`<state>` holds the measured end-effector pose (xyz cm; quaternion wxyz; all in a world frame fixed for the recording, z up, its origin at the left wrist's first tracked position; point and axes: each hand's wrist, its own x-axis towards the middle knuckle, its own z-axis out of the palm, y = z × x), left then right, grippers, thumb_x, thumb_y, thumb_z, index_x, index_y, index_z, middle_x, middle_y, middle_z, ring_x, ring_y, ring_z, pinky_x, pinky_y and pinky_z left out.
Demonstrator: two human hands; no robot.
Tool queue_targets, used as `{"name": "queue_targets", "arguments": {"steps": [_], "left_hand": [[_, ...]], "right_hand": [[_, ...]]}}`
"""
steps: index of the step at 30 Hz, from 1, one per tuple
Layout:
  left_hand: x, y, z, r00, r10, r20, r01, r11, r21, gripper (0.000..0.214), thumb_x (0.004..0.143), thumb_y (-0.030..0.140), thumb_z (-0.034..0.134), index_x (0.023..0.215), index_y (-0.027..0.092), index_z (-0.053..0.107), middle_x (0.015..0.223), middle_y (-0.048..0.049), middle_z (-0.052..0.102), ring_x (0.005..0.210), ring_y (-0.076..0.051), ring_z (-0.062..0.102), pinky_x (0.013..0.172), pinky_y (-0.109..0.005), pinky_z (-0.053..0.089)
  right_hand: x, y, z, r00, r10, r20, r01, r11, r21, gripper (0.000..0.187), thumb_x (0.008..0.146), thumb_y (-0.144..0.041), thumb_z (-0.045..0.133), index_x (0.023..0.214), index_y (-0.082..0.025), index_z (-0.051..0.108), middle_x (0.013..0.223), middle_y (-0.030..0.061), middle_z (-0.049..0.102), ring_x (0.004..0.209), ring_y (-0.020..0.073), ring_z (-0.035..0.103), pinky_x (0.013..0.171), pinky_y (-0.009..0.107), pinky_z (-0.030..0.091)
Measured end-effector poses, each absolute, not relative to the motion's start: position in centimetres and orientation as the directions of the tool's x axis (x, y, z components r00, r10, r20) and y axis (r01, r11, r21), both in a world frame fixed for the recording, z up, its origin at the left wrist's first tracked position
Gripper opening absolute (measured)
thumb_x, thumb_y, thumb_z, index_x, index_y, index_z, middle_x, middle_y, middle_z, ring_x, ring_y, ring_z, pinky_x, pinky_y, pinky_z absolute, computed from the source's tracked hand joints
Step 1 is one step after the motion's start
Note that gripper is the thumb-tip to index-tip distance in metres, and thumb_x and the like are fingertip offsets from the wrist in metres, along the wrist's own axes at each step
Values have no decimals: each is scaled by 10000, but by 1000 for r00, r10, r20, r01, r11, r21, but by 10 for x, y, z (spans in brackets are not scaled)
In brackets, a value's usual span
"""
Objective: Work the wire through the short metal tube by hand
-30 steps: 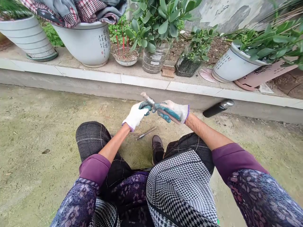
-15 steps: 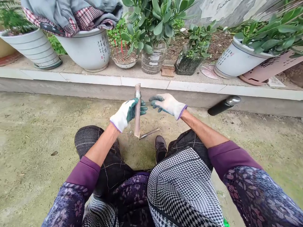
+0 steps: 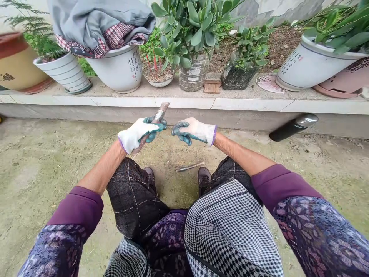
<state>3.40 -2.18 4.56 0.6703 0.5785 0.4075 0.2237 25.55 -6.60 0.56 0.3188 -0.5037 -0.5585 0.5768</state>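
Observation:
My left hand, in a white glove with green-coated fingers, is closed around a wooden stick. The stick slants, its upper end pointing away and to the right. Silvery wire is coiled round it just above my fingers. To the right of the stick, my right hand wears a matching glove. Its fingers are bent and pressed together, a short gap from the left fingertips; whatever they pinch is too small to see. On the ground between my shoes lies a thinner stick with a dark, wrapped-looking end.
A tiled ledge runs across in front, bearing several potted plants and a small wooden brush. Clothes are heaped over a white pot. A black flask leans at the ledge's foot. Checked cloth covers my lap.
My left hand has moved left and tipped the stick from nearly upright to a slant. My right hand has drawn its fingers together. The view has shifted slightly left.

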Motion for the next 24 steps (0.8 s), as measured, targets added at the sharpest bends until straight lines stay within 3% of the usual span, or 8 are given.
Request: {"name": "queue_targets", "arguments": {"steps": [3, 6, 9, 14, 18, 21, 24], "left_hand": [[26, -19, 53, 582, 757, -298, 164, 249, 954, 378, 662, 246, 800, 1007, 115, 714, 822, -73, 670, 462, -32, 409, 419, -194, 291], [31, -25, 56, 598, 743, -300, 198, 226, 954, 358, 661, 260, 804, 970, 104, 713, 724, -54, 640, 442, -40, 394, 409, -201, 295], [41, -33, 61, 626, 733, -265, 200, 178, 964, 315, 669, 262, 785, 929, 100, 717, 625, -20, 582, 442, -54, 410, 415, -204, 308], [42, -34, 64, 640, 728, -247, 219, 136, 966, 362, 675, 259, 756, 996, 92, 735, 663, -32, 621, 454, -62, 439, 421, -211, 329], [32, -21, 54, 586, 760, -280, 260, 151, 954, 429, 678, 253, 756, 1077, 96, 730, 673, -39, 644, 438, -63, 438, 398, -208, 338], [28, -15, 45, 569, 769, -291, 307, 130, 943, 432, 661, 256, 777, 1060, 99, 733, 731, -76, 692, 431, -65, 444, 375, -205, 356], [30, -16, 37, 551, 779, -299, 391, 75, 917, 375, 671, 290, 787, 998, 112, 742, 748, -98, 715, 387, -55, 401, 338, -202, 313]], "right_hand": [[258, -63, 6, -183, 972, -148, 197, -111, -974, 261, 754, -150, 694, 1012, -116, 673, 726, 22, 684, 545, 92, 590, 422, 167, 488], [246, -59, 2, -181, 976, -117, 277, -64, -959, 371, 683, -85, 702, 1048, -143, 673, 844, 19, 712, 642, 102, 614, 497, 180, 520], [227, -59, -5, -268, 949, -165, 326, -71, -943, 289, 626, -80, 734, 904, -133, 677, 787, 1, 698, 647, 101, 605, 534, 183, 515], [218, -68, -13, -425, 872, -241, 141, -199, -970, 120, 702, -201, 713, 786, -130, 664, 723, 31, 693, 632, 129, 636, 508, 213, 539], [234, -75, -5, -226, 945, -237, 140, -209, -968, 141, 782, -242, 645, 855, -128, 684, 519, -47, 536, 408, 72, 457, 358, 178, 394], [244, -84, 6, -92, 977, -194, 203, -172, -964, 164, 798, -241, 608, 878, -134, 703, 510, -67, 460, 398, 55, 375, 338, 169, 292], [247, -95, 17, -90, 983, -163, 312, -127, -942, 215, 812, -296, 580, 871, -138, 715, 526, -64, 435, 425, 63, 351, 369, 191, 263]]}}
